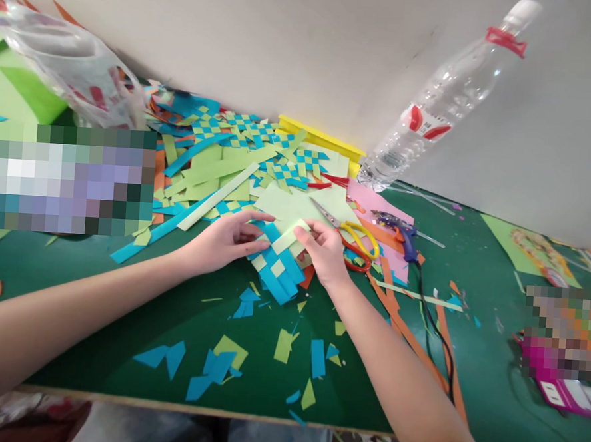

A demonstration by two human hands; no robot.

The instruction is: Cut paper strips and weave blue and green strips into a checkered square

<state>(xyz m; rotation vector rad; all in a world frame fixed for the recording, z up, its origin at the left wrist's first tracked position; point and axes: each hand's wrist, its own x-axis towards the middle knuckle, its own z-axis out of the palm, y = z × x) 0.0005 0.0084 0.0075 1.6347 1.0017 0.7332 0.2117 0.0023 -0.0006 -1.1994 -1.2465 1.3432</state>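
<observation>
Between my hands is a piece of woven paper (284, 280), a checker of blue and light green strips. My left hand (224, 242) grips its upper left edge, the thumb in front and the fingers curled at the edge. A light green paper strip (289, 237) crosses the top of the weave. My right hand (326, 253) pinches that strip between thumb and fingers at its right end. Just right of my right hand lie scissors (359, 241) with yellow and red-orange handles, their blades partly apart.
Behind lies a heap of woven pieces (241, 131) and loose strips (222, 193). A plastic bottle (432, 122) leans against the wall. A blue glue gun (410, 245) trails a black cord. Paper scraps (216, 366) litter the green table (118, 330). A plastic-wrapped cup (84, 68) stands left.
</observation>
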